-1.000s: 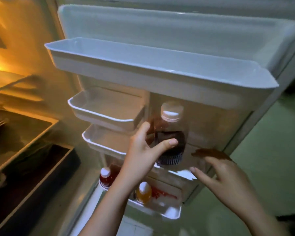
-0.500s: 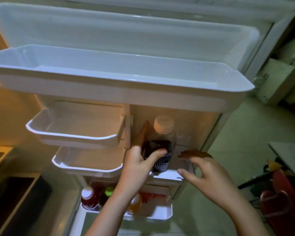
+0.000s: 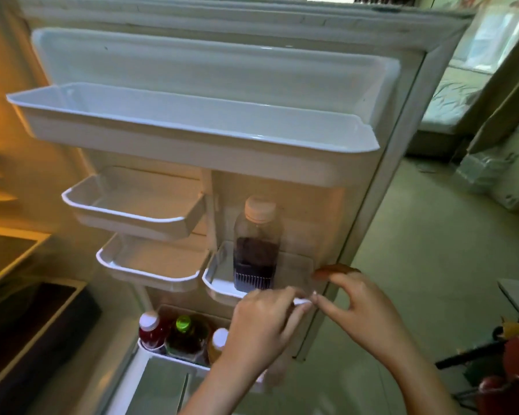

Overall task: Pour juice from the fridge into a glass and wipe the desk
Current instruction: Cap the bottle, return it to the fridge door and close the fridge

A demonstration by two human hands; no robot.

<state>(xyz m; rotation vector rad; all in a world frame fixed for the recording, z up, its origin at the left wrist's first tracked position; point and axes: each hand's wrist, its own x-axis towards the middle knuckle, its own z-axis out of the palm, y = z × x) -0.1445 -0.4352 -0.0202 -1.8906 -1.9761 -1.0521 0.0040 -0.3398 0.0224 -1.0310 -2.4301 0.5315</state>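
A clear juice bottle (image 3: 257, 244) with a pale cap, about half full of dark juice, stands upright in a small bin (image 3: 219, 284) on the open fridge door (image 3: 381, 181). My left hand (image 3: 264, 327) is below and in front of the bottle, off it, its fingertips at the bin's front rim. My right hand (image 3: 354, 310) hovers beside the door's right edge, fingers loosely bent, holding nothing. The fingertips of both hands nearly meet at the rim. No glass or cloth is in view.
The bottom door bin holds a red bottle (image 3: 150, 330), a dark bottle with a green cap (image 3: 186, 333) and an orange bottle (image 3: 218, 342). A long upper door shelf (image 3: 192, 127) juts out overhead. Fridge interior shelves (image 3: 9, 259) lie left; floor and red-black clutter (image 3: 510, 363) lie right.
My left hand has let go of the juice bottle and dropped to the bin's front rim. The right hand has drawn in toward it. The camera view has shifted up and right.
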